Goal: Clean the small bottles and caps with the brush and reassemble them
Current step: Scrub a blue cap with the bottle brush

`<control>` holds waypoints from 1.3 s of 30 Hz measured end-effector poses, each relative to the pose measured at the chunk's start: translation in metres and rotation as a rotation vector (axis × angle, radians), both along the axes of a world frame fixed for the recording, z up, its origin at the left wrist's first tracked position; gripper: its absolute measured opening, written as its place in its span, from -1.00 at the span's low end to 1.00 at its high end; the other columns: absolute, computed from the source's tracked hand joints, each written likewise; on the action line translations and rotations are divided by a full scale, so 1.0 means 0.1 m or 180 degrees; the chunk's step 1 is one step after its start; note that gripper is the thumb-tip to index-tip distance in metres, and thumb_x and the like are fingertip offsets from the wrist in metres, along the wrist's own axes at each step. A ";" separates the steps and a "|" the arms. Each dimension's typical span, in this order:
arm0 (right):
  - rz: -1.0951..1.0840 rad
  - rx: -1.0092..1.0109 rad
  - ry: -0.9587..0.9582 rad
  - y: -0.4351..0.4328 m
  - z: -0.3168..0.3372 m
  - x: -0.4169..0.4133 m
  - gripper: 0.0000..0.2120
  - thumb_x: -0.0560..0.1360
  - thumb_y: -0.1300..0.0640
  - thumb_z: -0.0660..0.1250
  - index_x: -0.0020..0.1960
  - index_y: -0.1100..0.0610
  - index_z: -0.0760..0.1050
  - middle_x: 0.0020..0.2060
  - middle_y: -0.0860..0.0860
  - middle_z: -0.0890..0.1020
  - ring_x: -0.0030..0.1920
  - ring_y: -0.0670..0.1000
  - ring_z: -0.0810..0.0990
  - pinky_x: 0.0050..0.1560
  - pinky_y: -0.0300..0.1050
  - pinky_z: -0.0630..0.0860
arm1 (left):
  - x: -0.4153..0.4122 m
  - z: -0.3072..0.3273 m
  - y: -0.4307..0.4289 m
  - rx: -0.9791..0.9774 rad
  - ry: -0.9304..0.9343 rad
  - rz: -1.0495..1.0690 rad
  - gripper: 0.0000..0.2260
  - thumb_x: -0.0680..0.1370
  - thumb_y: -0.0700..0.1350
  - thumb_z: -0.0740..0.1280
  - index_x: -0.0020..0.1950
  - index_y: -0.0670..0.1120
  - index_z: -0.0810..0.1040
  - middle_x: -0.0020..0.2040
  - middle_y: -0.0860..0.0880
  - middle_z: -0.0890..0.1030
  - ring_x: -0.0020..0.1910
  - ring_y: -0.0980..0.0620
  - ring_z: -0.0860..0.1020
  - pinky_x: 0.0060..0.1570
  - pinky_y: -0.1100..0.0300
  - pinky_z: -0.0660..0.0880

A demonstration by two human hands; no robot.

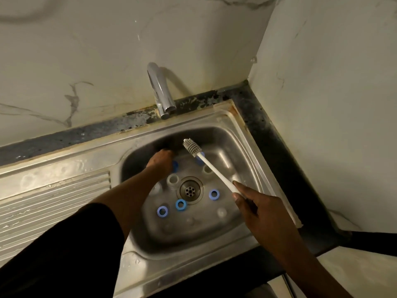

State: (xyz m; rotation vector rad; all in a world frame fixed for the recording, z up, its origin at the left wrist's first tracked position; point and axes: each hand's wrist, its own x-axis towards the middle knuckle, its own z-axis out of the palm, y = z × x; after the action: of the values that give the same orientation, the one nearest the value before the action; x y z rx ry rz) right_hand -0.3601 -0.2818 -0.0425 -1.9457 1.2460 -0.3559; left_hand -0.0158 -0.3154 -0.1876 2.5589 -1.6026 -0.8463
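My right hand [261, 208] grips the white handle of a bottle brush [206, 162], whose grey bristled head points up and left over the basin. My left hand [162, 163] reaches deep into the steel sink [137, 224], down at a blue cap [175, 165] at the far side; its fingers are hidden, so I cannot tell whether it holds the cap. Several blue ring caps lie on the basin floor, among them one [162, 211], another [180, 204] and a third [214, 194]. Small clear bottles stand near the drain, one [172, 180] and another [207, 169].
A chrome tap [160, 91] hangs over the back rim. The drain [190, 191] sits in the basin's middle. A ribbed draining board [51, 203] stretches to the left. Marble walls close the back and right, with a dark counter edge [277, 143] beside the sink.
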 end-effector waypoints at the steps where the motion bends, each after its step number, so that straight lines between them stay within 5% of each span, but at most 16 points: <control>1: -0.0006 0.0008 0.0004 0.01 -0.01 0.02 -0.57 0.63 -0.25 0.20 0.46 -0.21 0.45 -0.20 -0.26 0.66 -0.04 -0.31 0.64 0.03 -0.35 0.59 | 0.00 -0.03 -0.04 0.0103 -0.0029 -0.0178 -0.60 0.61 -0.10 0.45 0.45 0.00 0.53 0.34 -0.11 0.58 0.28 -0.10 0.58 0.31 -0.01 0.54; 4: -0.0068 0.0061 0.0015 0.02 -0.04 0.05 -0.61 0.63 -0.24 0.21 0.45 -0.27 0.42 -0.19 -0.30 0.64 -0.01 -0.33 0.63 0.01 -0.44 0.54 | 0.02 -0.13 -0.11 0.0294 -0.0120 -0.0523 -0.58 0.62 -0.09 0.44 0.48 0.02 0.52 0.37 -0.11 0.57 0.34 -0.13 0.56 0.36 -0.03 0.52; 11: -0.0144 0.0096 0.0161 0.01 0.01 0.07 -0.55 0.60 -0.25 0.23 0.46 -0.20 0.47 -0.25 -0.30 0.61 -0.04 -0.34 0.62 -0.03 -0.46 0.48 | 0.02 -0.14 -0.06 0.0043 -0.0090 -0.0404 -0.71 0.64 -0.13 0.39 0.37 -0.05 0.59 0.22 -0.11 0.64 0.16 -0.07 0.62 0.17 0.06 0.56; 19: 0.0077 -0.0180 0.0168 -0.02 0.18 0.08 -0.48 0.57 -0.31 0.20 0.47 -0.17 0.49 -0.14 -0.38 0.61 -0.03 -0.36 0.63 0.01 -0.43 0.57 | 0.03 0.57 0.32 -0.1188 0.0633 0.0645 -0.66 0.60 -0.11 0.45 0.37 0.03 0.58 0.21 0.00 0.67 0.12 0.09 0.62 0.17 0.18 0.51; 21: 0.0140 -0.0261 0.0102 0.00 0.24 0.09 -0.54 0.61 -0.25 0.24 0.46 -0.18 0.49 -0.17 -0.38 0.62 -0.06 -0.34 0.64 -0.01 -0.40 0.59 | 0.03 0.77 0.52 -0.1436 0.1025 0.0915 -0.68 0.62 -0.07 0.44 0.38 0.05 0.59 0.19 0.02 0.70 0.10 0.13 0.67 0.17 0.13 0.59; 25: 0.0388 -0.0395 -0.0026 0.08 0.35 0.09 -0.60 0.64 -0.18 0.26 0.46 -0.20 0.49 -0.27 -0.31 0.64 -0.14 -0.27 0.65 -0.10 -0.33 0.60 | -0.07 1.29 0.92 -0.2041 0.2992 0.2062 -0.72 0.65 -0.16 0.40 0.37 -0.08 0.62 0.23 -0.12 0.70 0.21 -0.12 0.69 0.24 -0.14 0.64; 29: 0.0641 -0.0518 -0.0086 0.16 0.47 0.08 -0.64 0.65 -0.16 0.27 0.45 -0.27 0.47 -0.29 -0.43 0.60 -0.21 -0.28 0.63 -0.21 -0.41 0.47 | -0.24 1.73 1.21 -0.2458 0.4239 0.2847 -0.73 0.68 -0.16 0.35 0.37 -0.18 0.59 0.23 -0.28 0.68 0.21 -0.25 0.67 0.19 -0.07 0.65; 35: 0.0994 -0.0802 0.0150 0.20 0.74 0.15 -0.65 0.62 -0.30 0.18 0.39 -0.41 0.45 -0.16 -0.35 0.68 -0.10 -0.30 0.63 -0.10 -0.29 0.57 | -0.43 2.08 1.50 -0.2689 0.4396 0.3156 -0.74 0.67 -0.11 0.37 0.33 -0.16 0.59 0.10 -0.25 0.73 0.14 -0.25 0.71 0.10 -0.03 0.69; 39: 0.1383 -0.1269 0.0440 0.26 0.91 0.29 -0.60 0.63 -0.29 0.12 0.45 -0.36 0.44 -0.26 -0.28 0.56 -0.27 -0.26 0.52 -0.26 -0.42 0.35 | -0.47 2.15 1.71 -0.2803 0.4097 0.3260 -0.73 0.66 -0.11 0.39 0.33 -0.19 0.61 0.20 -0.29 0.67 0.16 -0.25 0.71 0.10 -0.04 0.69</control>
State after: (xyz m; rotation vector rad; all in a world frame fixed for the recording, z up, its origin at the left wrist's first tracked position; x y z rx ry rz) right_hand -0.3312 -0.2561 0.0481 -2.5518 0.8394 -0.2606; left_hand -0.0630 -0.1449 0.0275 1.2425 -0.1000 -0.9261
